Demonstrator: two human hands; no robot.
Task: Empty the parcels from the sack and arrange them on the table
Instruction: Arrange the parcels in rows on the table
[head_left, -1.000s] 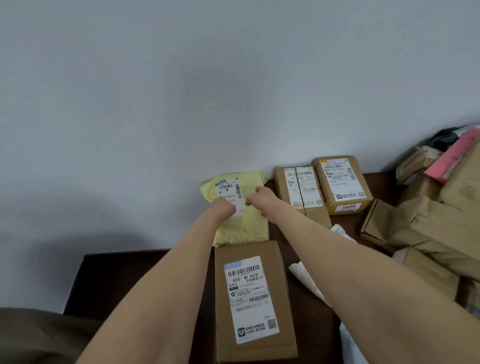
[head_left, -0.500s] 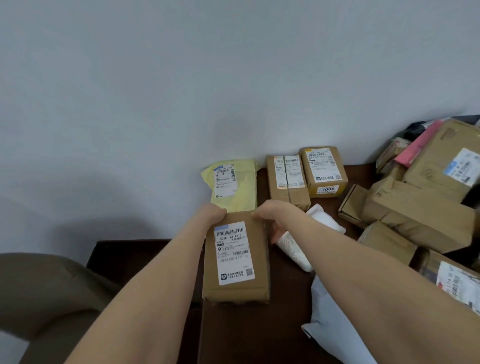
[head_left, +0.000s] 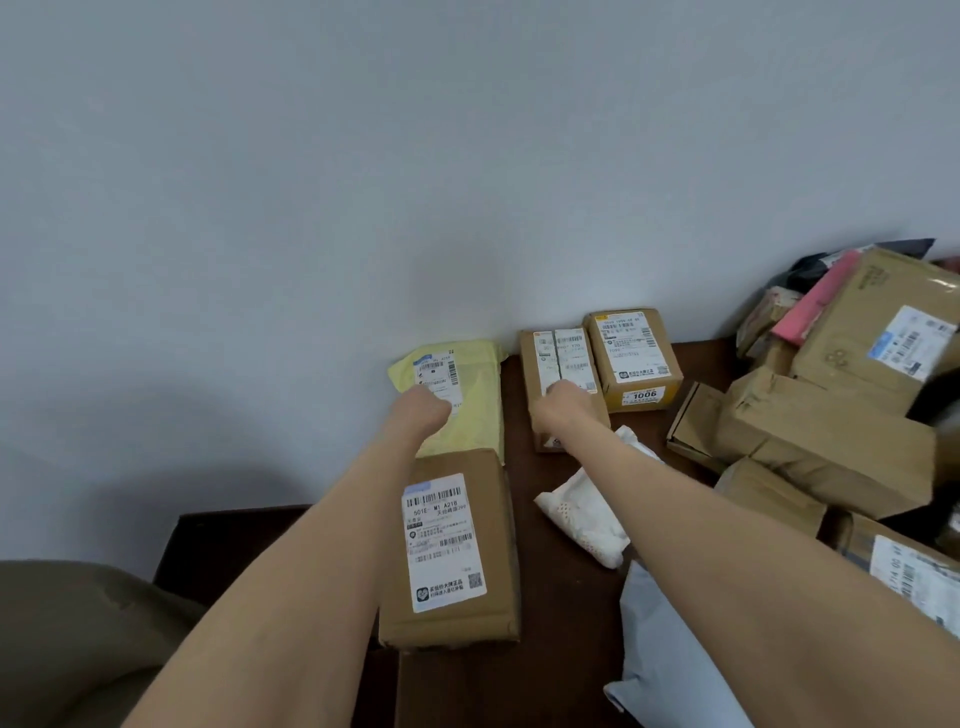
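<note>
Left hand (head_left: 421, 410) and right hand (head_left: 563, 405) bare, forearms bare too; olive-drab cloth (head_left: 78, 639) lower left, perhaps trousers.

Both of your hands have left the far end of the long brown box (head_left: 452, 545), where they sat half a second ago. Your left hand (head_left: 421, 410) has gone forward again onto the yellow mailer (head_left: 480, 415), where both hands were a second ago, and it covers the lower part of the label. Your right hand (head_left: 563, 408) has swung off to the right and now lies on the narrow twin-labelled box (head_left: 558, 353). They are now apart, no longer close together. Their fingers are hidden.
</note>
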